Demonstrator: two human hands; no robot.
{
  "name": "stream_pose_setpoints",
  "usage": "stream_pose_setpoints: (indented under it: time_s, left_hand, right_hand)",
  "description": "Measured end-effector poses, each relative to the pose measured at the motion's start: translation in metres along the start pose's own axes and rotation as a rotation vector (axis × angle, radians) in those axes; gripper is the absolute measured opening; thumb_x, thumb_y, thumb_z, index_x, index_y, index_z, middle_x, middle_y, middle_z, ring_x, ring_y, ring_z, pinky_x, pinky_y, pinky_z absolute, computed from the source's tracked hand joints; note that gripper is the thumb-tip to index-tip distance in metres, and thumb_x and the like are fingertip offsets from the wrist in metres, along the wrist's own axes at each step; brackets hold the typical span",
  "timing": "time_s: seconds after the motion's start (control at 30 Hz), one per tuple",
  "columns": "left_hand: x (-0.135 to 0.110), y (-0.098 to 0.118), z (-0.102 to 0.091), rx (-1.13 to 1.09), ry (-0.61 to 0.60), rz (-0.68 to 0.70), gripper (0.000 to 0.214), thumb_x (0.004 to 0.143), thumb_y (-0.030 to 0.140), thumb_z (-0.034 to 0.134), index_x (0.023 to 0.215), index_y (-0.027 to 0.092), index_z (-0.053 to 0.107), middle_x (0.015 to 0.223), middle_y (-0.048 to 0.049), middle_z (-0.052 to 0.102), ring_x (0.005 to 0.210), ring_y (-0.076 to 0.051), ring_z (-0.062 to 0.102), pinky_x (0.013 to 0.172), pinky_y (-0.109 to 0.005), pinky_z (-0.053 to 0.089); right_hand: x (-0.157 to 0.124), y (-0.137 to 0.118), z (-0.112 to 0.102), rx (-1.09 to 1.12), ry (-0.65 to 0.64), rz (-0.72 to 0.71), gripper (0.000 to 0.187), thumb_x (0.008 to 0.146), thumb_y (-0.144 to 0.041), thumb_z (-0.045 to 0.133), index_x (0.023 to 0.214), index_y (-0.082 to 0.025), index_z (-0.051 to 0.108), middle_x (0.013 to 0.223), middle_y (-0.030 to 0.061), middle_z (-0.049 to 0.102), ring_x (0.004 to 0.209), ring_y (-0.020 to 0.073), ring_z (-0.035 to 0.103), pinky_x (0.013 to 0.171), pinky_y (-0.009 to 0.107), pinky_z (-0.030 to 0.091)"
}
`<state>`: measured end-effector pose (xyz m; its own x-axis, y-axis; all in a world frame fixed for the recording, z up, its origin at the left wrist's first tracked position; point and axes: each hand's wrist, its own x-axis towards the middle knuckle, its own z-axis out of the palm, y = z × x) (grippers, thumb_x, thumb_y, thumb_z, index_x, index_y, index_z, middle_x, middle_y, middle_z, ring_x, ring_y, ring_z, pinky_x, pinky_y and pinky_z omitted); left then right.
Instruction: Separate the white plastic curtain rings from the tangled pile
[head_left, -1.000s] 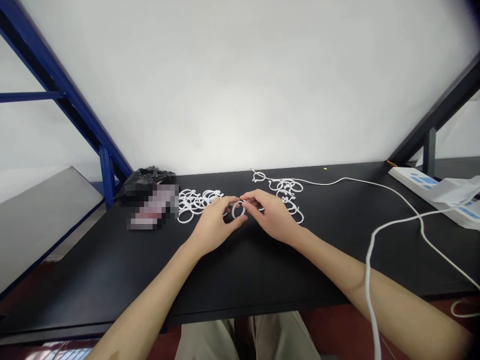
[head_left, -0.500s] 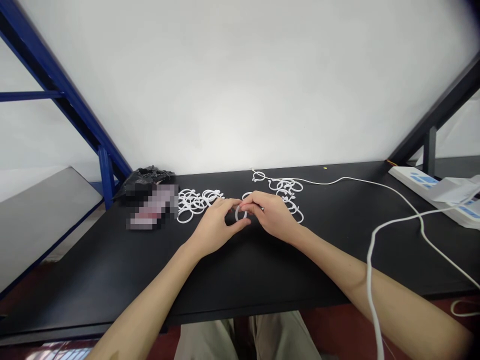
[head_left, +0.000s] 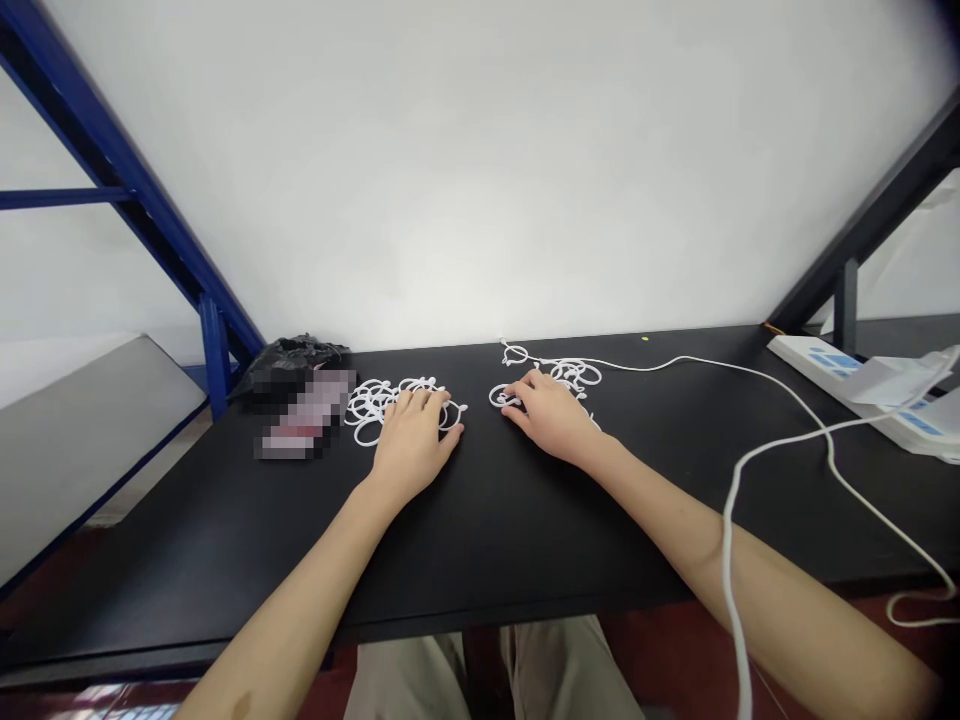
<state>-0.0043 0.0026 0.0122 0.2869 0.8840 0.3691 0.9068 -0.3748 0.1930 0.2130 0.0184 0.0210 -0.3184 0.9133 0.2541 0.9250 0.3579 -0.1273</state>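
White plastic rings with small knobs at their ends, like shower curtain rings, lie in two groups on the black table. My left hand [head_left: 412, 430] rests palm down on the right side of the left pile of rings [head_left: 367, 410], fingers stretched out and thumb apart. One ring [head_left: 459, 418] shows between that thumb and the fingertips, loosely beside them. At the right group of rings [head_left: 581, 372], my right hand [head_left: 551, 412] has its thumb and forefinger at a single ring [head_left: 495, 396], closed on its knobbed side. The palm hides some rings behind it.
A white cable [head_left: 727, 362] runs along the table and loops over my right forearm. Black plastic [head_left: 292, 355] and a blurred item [head_left: 307, 415] lie left. White-and-blue packets [head_left: 832, 360] stand right. Blue frame posts [head_left: 214, 350] and a white wall [head_left: 480, 180] bound the table.
My hands have moved apart from the middle, where they held a ring together. The left went to the left pile, leaving a ring there; the right reached a ring at the right group.
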Motion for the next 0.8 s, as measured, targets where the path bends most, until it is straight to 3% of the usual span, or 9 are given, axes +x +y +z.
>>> stream_pose_setpoints:
  time_s: [0.3,0.57,0.8]
  left_hand:
    - [-0.0014,-0.0028,0.0009,0.106,0.034,-0.075,0.039,0.091,0.036,0.052,0.124,0.016,0.06,0.113,-0.0127,0.061,0.108,-0.033,0.05,0.094,-0.046,0.041]
    - [-0.002,-0.002,0.0008,0.127,0.035,-0.08,0.037,0.09,0.035,0.053,0.122,0.017,0.061,0.112,-0.0132,0.061,0.108,-0.033,0.05,0.092,-0.046,0.041]
    - [-0.0013,0.0012,-0.0005,0.061,0.084,-0.065,0.037,0.091,0.038,0.053,0.121,0.017,0.06,0.115,-0.0129,0.061,0.109,-0.034,0.049,0.093,-0.05,0.041]
  right_hand:
    - [0.0007,0.0,0.0008,0.087,0.049,0.053,0.023,0.091,-0.032,0.057,0.106,-0.015,0.063,0.107,0.0113,0.06,0.106,0.0259,0.057,0.093,0.037,0.045]
    - [0.0021,0.0007,-0.0016,0.072,0.086,0.107,0.016,0.091,-0.034,0.058,0.095,-0.019,0.064,0.098,0.0073,0.062,0.094,0.0233,0.061,0.08,0.034,0.046]
    - [-0.0004,-0.0026,-0.0051,0.108,0.199,0.042,0.014,0.091,-0.032,0.06,0.095,-0.019,0.063,0.098,0.0077,0.061,0.092,0.0233,0.06,0.08,0.036,0.048]
